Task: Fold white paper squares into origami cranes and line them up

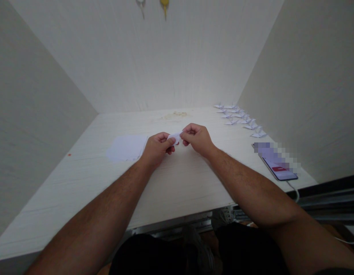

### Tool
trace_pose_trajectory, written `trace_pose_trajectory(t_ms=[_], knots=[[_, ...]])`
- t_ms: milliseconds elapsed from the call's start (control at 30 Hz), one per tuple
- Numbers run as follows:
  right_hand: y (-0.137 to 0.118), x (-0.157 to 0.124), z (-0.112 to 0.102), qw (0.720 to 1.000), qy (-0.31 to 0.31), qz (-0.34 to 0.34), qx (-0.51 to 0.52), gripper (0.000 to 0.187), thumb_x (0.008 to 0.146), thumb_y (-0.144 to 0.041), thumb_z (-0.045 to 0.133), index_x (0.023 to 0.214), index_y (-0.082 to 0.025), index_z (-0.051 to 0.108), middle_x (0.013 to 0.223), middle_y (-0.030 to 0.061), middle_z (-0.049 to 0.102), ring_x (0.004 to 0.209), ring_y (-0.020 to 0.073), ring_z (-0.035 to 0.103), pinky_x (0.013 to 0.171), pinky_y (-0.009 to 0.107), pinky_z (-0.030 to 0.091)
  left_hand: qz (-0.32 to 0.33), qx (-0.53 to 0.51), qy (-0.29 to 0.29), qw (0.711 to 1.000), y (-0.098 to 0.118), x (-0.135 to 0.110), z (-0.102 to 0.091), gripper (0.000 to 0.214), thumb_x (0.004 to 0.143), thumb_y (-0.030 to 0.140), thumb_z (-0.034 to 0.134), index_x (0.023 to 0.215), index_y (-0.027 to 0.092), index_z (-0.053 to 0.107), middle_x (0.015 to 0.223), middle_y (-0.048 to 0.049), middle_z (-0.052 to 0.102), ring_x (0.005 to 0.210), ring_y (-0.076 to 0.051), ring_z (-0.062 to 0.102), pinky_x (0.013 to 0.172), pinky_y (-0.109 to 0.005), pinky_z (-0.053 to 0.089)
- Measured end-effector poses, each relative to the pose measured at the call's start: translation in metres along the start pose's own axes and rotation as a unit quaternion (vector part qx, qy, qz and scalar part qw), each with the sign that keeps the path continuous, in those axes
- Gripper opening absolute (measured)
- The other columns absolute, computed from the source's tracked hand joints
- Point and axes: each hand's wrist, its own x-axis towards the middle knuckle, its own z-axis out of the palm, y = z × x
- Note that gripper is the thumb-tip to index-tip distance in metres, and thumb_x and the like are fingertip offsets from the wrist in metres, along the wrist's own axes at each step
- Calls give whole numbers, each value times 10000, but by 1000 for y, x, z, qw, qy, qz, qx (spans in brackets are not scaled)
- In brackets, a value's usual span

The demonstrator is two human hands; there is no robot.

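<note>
A small folded piece of white paper (174, 138) is held between my two hands, above the middle of the white table. My left hand (159, 148) pinches its left part, the thumb lying on top. At its right end, the thumb and fingertips of my right hand (197, 138) are closed on the paper. The fingers cover part of it, so its full folded shape is hidden. Left of my left hand lies a stack of white paper sheets (128, 148). Several white folded paper cranes (233, 122) stand in rows at the back right.
A phone (275, 162) with its screen lit lies at the right edge, a white cable (293, 188) running from it. Walls enclose the table (179, 191) at the back and both sides. Two hooks, one yellow (164, 4), hang on the back wall. A small red spot (69, 155) marks the left side.
</note>
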Motion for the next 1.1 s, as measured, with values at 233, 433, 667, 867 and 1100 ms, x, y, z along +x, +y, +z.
trace_pose_trajectory(t_ms=[233,433,667,867,1100], knots=[[-3,-2,0,1000,14,-27,6,104,707,-260,692,702,-193,612,507,-44,604,468,86,547,467,201,428,-2,-4,1,1000,-1,1,0,240,702,349,819,685,153,682,532,-8,630,437,-81,510,451,-205,386],[2,0,3,1000,-1,-19,2,177,719,-303,716,725,-199,573,524,-52,606,462,84,553,456,193,431,-11,-19,17,1000,-2,2,1,284,641,338,859,736,148,670,596,-20,672,512,-109,589,510,-223,448],[4,-5,5,998,-49,13,-25,390,645,-460,865,747,-187,606,547,-32,621,468,91,551,435,202,423,-13,-114,42,993,4,-1,6,312,584,287,898,727,159,653,728,3,697,660,-106,635,664,-247,522],[5,-5,4,997,-63,-26,-40,349,705,-457,822,711,-177,613,549,-20,629,494,94,571,485,212,444,-14,-107,22,994,1,1,3,296,592,289,895,706,149,661,636,8,644,578,-101,579,600,-245,477],[7,-4,5,996,-55,-43,-56,206,769,-348,716,733,-189,591,547,-34,612,501,100,579,489,212,429,-12,-105,26,994,-2,2,2,325,635,384,879,694,156,656,652,4,643,586,-108,580,605,-262,489]])
